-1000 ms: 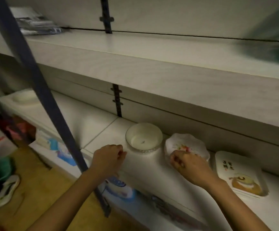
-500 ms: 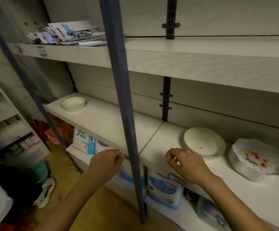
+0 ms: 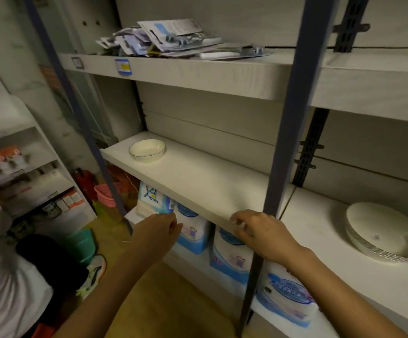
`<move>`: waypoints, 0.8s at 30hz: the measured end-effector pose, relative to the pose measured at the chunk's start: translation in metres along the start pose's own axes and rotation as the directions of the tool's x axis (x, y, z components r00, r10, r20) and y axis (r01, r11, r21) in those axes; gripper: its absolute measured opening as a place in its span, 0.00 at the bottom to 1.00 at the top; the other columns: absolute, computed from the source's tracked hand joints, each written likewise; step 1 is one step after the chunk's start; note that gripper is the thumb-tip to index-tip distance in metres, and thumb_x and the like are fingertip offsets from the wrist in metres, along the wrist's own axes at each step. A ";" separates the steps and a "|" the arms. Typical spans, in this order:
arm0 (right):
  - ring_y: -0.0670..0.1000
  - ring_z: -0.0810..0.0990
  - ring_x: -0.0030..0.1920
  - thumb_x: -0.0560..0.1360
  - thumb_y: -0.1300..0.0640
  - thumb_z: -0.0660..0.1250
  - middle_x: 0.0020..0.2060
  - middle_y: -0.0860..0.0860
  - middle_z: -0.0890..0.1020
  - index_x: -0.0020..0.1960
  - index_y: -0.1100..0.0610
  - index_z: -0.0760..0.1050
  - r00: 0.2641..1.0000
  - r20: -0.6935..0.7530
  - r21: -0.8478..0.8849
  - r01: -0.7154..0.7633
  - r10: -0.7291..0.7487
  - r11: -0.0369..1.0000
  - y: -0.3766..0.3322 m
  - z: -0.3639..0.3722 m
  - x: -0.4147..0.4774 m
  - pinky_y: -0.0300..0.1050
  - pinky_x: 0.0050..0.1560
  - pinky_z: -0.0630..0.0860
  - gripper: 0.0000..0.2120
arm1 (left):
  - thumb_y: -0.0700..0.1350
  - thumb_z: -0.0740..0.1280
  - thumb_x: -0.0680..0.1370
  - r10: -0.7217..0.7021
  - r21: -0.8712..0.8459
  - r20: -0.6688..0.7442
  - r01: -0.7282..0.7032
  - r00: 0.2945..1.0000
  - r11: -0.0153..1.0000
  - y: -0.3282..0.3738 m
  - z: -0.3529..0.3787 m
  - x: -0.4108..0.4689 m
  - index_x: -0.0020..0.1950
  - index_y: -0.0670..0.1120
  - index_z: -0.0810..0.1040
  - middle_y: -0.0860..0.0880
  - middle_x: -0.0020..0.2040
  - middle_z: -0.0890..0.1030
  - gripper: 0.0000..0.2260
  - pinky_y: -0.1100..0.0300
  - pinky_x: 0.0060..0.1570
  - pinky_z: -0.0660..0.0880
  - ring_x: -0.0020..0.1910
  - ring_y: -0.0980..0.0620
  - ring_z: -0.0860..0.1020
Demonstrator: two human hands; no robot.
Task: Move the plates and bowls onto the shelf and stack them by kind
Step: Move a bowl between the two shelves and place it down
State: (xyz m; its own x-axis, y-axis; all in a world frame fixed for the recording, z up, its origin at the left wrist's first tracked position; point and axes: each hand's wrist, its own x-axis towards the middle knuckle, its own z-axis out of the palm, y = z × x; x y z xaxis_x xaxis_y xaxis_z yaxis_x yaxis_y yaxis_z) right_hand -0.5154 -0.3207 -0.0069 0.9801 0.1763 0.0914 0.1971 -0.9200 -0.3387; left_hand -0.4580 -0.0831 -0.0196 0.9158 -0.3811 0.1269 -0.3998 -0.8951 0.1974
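Your left hand (image 3: 160, 228) hangs low at about 6 o'clock in view, in front of the blue-and-white packs (image 3: 193, 240) under the shelf, with fingers loosely curled and holding nothing. Your right hand (image 3: 264, 234) is near it toward 3 o'clock, right at the front edge of the middle shelf (image 3: 210, 189). Its fingers are loosely bent too, gripping nothing, and I can't tell if the tips actually touch the edge.

The small white bowl (image 3: 146, 150) sits at the far end of that shelf, roughly 11 o'clock from your hands and well apart from them. The wide bowl with the patterned side (image 3: 378, 237) is on the next board at 3 o'clock, past the blue post (image 3: 290, 118). Loose papers (image 3: 173, 37) are piled on the top shelf around 12.
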 end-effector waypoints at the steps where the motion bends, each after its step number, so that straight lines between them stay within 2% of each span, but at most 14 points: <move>1: 0.50 0.79 0.55 0.79 0.50 0.57 0.60 0.47 0.77 0.65 0.49 0.70 1.000 0.002 0.002 0.002 -0.002 1.000 -0.005 0.004 0.014 0.47 0.52 0.77 0.16 | 0.53 0.57 0.79 -0.006 0.006 -0.013 0.006 1.000 1.000 -0.011 -0.002 0.006 0.46 0.47 0.73 0.52 0.41 0.75 0.12 0.71 0.31 0.65 0.38 0.56 0.72; 4: 0.49 0.78 0.56 0.79 0.50 0.56 0.61 0.47 0.76 0.65 0.49 0.69 1.000 0.009 0.011 0.008 -0.008 1.000 -0.016 0.017 0.063 0.45 0.53 0.76 0.16 | 0.53 0.57 0.79 -0.032 0.020 -0.023 0.032 0.999 0.999 -0.046 -0.005 0.026 0.50 0.46 0.75 0.54 0.40 0.73 0.13 0.67 0.36 0.72 0.37 0.56 0.73; 8: 0.50 0.78 0.57 0.79 0.49 0.55 0.63 0.47 0.76 0.65 0.49 0.70 1.000 -0.006 -0.008 -0.004 0.004 1.000 -0.029 0.034 0.131 0.46 0.53 0.75 0.16 | 0.53 0.58 0.79 -0.061 0.029 -0.053 0.063 0.997 0.998 -0.099 -0.008 0.064 0.49 0.47 0.77 0.51 0.42 0.79 0.13 0.59 0.43 0.79 0.40 0.54 0.78; 11: 0.50 0.77 0.57 0.79 0.48 0.55 0.62 0.47 0.76 0.65 0.49 0.70 1.000 -0.003 -0.015 -0.021 0.021 1.000 -0.036 0.041 0.180 0.46 0.53 0.74 0.16 | 0.53 0.58 0.79 -0.081 0.012 -0.015 0.081 0.997 0.997 -0.134 -0.012 0.099 0.49 0.48 0.77 0.50 0.46 0.81 0.12 0.61 0.44 0.78 0.41 0.54 0.78; 14: 0.50 0.77 0.56 0.79 0.48 0.55 0.61 0.47 0.76 0.64 0.49 0.71 0.999 0.008 -0.013 -0.035 0.035 0.999 -0.041 0.047 0.229 0.44 0.52 0.73 0.16 | 0.52 0.58 0.79 -0.070 0.022 0.000 0.070 0.998 0.997 -0.166 -0.018 0.133 0.47 0.47 0.76 0.50 0.41 0.81 0.12 0.64 0.39 0.77 0.38 0.54 0.78; 17: 0.50 0.77 0.56 0.79 0.47 0.56 0.61 0.47 0.77 0.64 0.49 0.71 0.999 0.010 -0.024 -0.047 0.047 0.999 -0.045 0.055 0.271 0.44 0.51 0.73 0.16 | 0.51 0.58 0.79 -0.079 0.010 -0.032 0.079 0.996 0.997 -0.200 -0.024 0.165 0.48 0.47 0.77 0.53 0.39 0.76 0.11 0.73 0.32 0.68 0.32 0.59 0.73; 19: 0.50 0.78 0.55 0.79 0.47 0.56 0.60 0.47 0.77 0.64 0.50 0.71 0.999 0.010 -0.024 -0.052 0.052 0.998 -0.045 0.060 0.285 0.43 0.51 0.73 0.16 | 0.51 0.58 0.79 -0.079 0.001 -0.043 0.079 0.996 0.997 -0.216 -0.026 0.180 0.49 0.46 0.77 0.54 0.39 0.75 0.12 0.75 0.32 0.65 0.32 0.60 0.71; 21: 0.49 0.78 0.55 0.79 0.47 0.56 0.60 0.47 0.77 0.64 0.49 0.71 0.997 0.021 -0.026 -0.068 0.069 0.997 -0.047 0.068 0.306 0.41 0.49 0.72 0.16 | 0.51 0.57 0.79 -0.082 -0.017 -0.018 0.082 0.996 0.997 -0.235 -0.026 0.197 0.50 0.45 0.77 0.52 0.40 0.77 0.13 0.73 0.35 0.67 0.35 0.57 0.74; 24: 0.49 0.78 0.55 0.79 0.47 0.56 0.60 0.47 0.77 0.64 0.50 0.71 0.995 0.013 -0.034 -0.098 0.098 0.995 -0.051 0.077 0.337 0.40 0.48 0.72 0.16 | 0.51 0.58 0.79 -0.079 -0.049 -0.010 0.078 0.997 0.996 -0.265 -0.022 0.227 0.50 0.45 0.78 0.50 0.43 0.82 0.13 0.64 0.43 0.76 0.38 0.54 0.77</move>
State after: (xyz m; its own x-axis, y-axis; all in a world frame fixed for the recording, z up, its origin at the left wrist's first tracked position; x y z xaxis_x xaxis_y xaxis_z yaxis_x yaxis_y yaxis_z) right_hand -0.1930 -0.1870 -0.0309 0.9950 0.0896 0.0453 0.0993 -0.9442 -0.3142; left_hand -0.1453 0.0723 -0.0214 0.9441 -0.3068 0.1209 -0.3282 -0.9097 0.2544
